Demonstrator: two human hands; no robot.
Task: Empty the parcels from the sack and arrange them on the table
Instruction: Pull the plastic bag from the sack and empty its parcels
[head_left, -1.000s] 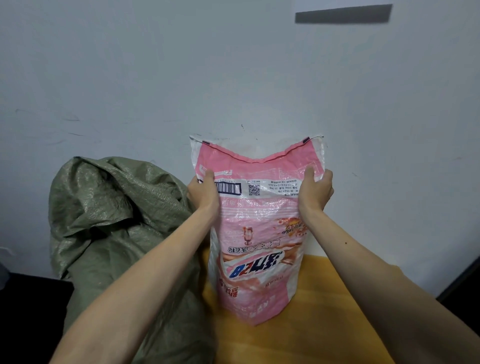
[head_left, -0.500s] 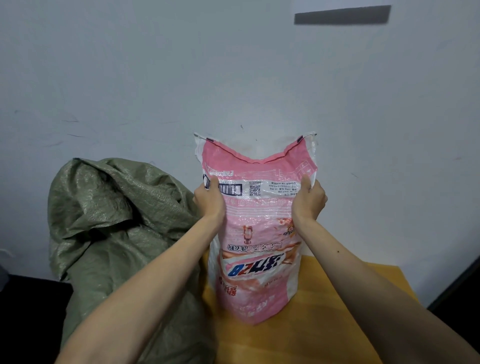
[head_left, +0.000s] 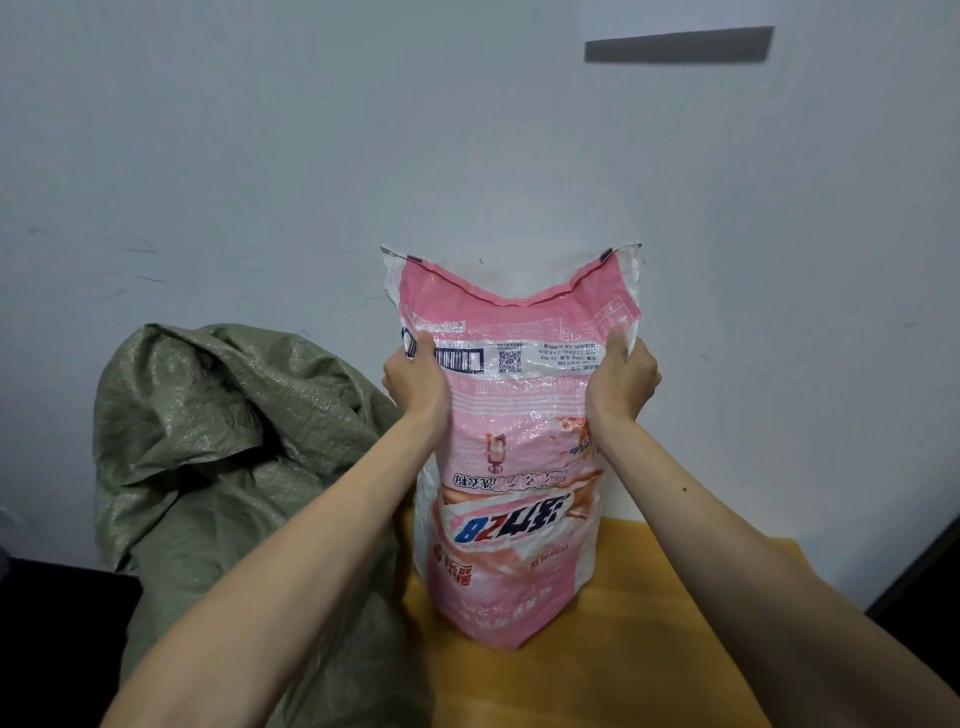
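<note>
A pink and white woven sack (head_left: 514, 467) stands on the yellow table (head_left: 649, 649), its print upside down and its bulging lower end resting on the tabletop. My left hand (head_left: 415, 384) grips the sack's left edge near the top, beside the barcode. On the right edge, at the same height, my right hand (head_left: 621, 384) grips the sack. What the sack contains is hidden. No parcels are in view.
A large crumpled green woven sack (head_left: 223, 467) stands to the left, touching the table's left side. A pale wall (head_left: 467, 130) rises right behind the table. Dark floor shows at the far left and far right.
Both hands have shifted slightly on the pink sack's upper edges and the sack's top has moved a little; the sack still stands on the table.
</note>
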